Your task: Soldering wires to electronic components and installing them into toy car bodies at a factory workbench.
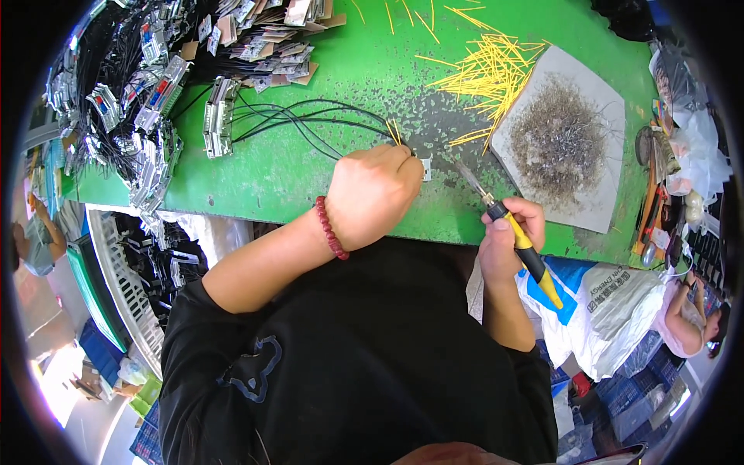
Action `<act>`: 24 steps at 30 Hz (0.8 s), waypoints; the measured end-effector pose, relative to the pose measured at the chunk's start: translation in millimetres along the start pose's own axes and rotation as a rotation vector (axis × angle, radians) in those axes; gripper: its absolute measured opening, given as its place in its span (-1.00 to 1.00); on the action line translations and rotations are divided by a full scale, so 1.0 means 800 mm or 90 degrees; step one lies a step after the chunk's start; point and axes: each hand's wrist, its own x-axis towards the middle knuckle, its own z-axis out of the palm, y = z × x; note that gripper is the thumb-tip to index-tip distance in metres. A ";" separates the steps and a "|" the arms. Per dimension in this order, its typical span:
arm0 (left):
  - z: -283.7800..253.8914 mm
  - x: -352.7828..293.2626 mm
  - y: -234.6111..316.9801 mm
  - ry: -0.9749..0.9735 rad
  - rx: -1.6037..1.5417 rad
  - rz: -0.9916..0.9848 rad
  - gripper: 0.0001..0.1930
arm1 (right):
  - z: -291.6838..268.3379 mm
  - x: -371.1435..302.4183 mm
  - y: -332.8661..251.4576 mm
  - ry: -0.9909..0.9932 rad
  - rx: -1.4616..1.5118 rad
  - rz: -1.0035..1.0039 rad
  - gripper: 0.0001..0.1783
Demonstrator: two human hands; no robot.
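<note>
My left hand (373, 184), back up and wearing a dark red bead bracelet (332, 229), is closed at the ends of several black wires (298, 112). These wires run left to a silver metal connector piece (220, 118). A few thin yellow tubes (394, 132) stick up beyond my fingers, and a small pale metal piece (426, 169) shows just right of them. My right hand (508, 236) grips a yellow-and-black soldering iron (529, 256). Its metal tip points up and left, over the table and apart from the left hand. The fingertips of my left hand are hidden.
On the green table (263, 186), loose yellow tubes (488, 74) lie beside a grey board (608, 182) heaped with dark metal scraps (559, 139). Wired connectors (159, 101) pile up at left, flat tagged parts (267, 46) at the back. Hand tools (655, 194) line the right edge.
</note>
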 end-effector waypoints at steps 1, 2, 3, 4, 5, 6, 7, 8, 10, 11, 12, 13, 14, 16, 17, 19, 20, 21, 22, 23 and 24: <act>-0.003 0.000 -0.001 0.008 -0.018 0.007 -0.89 | 0.002 0.004 -0.005 0.008 0.011 0.001 -0.72; -0.007 -0.001 -0.001 0.014 -0.010 0.008 -0.89 | 0.002 0.006 -0.008 0.017 0.038 0.023 -0.73; -0.011 -0.003 -0.001 -0.003 -0.028 0.022 -0.89 | 0.001 0.007 -0.013 0.026 0.066 0.044 -0.73; -0.013 0.000 -0.004 -0.013 -0.040 0.042 -0.90 | 0.003 0.010 -0.018 0.046 0.044 0.050 -0.73; -0.010 -0.001 -0.004 0.000 -0.055 0.036 -0.89 | 0.001 0.012 -0.015 0.038 0.048 0.025 -0.74; -0.009 -0.001 -0.003 0.017 -0.068 0.043 -0.88 | 0.000 0.016 -0.016 0.020 0.041 0.019 -0.74; -0.006 -0.003 -0.003 0.020 -0.073 0.047 -0.89 | -0.003 0.017 -0.017 0.013 0.068 0.069 -0.65; -0.010 -0.004 0.000 -0.004 -0.061 0.050 -0.89 | -0.002 0.019 -0.013 -0.004 0.044 0.065 -0.63; -0.017 -0.007 0.005 -0.005 -0.051 0.041 -0.88 | 0.010 0.027 -0.020 -0.070 0.008 0.049 -0.51; -0.028 -0.005 0.009 -0.059 -0.042 0.028 -0.86 | 0.009 0.029 -0.011 -0.093 -0.007 0.014 -0.43; -0.040 0.003 0.006 -0.062 -0.101 0.051 -0.85 | 0.013 0.030 -0.012 -0.101 -0.012 0.009 -0.40; -0.054 0.010 0.001 -0.066 -0.161 0.073 -0.85 | 0.012 0.031 -0.008 -0.113 -0.021 -0.001 -0.47; -0.078 0.030 -0.011 -0.054 -0.150 0.061 -0.86 | 0.008 0.033 -0.006 -0.135 -0.053 -0.018 -0.49; -0.116 0.088 -0.062 0.080 0.044 0.088 -0.87 | 0.003 0.036 -0.001 -0.150 -0.130 -0.073 -0.58; -0.132 0.124 -0.102 0.090 0.016 -0.034 -0.86 | 0.004 0.038 -0.001 -0.148 -0.132 -0.085 -0.59; -0.178 0.200 -0.172 0.338 0.124 -0.018 -0.69 | 0.007 0.036 0.003 -0.144 -0.124 -0.128 -0.62; -0.192 0.235 -0.208 0.421 0.228 -0.062 -0.56 | 0.008 0.038 0.002 -0.152 -0.126 -0.148 -0.62; -0.192 0.260 -0.259 0.516 0.303 -0.114 -0.53 | 0.013 0.041 0.001 -0.164 -0.122 -0.169 -0.62; -0.190 0.279 -0.293 0.396 0.143 -0.199 -0.55 | 0.014 0.044 0.004 -0.174 -0.113 -0.179 -0.63; -0.191 0.292 -0.314 0.269 -0.015 -0.276 -0.56 | 0.014 0.045 0.008 -0.172 -0.111 -0.170 -0.64; -0.191 0.301 -0.320 0.265 -0.064 -0.295 -0.59 | 0.013 0.046 0.011 -0.167 -0.112 -0.158 -0.64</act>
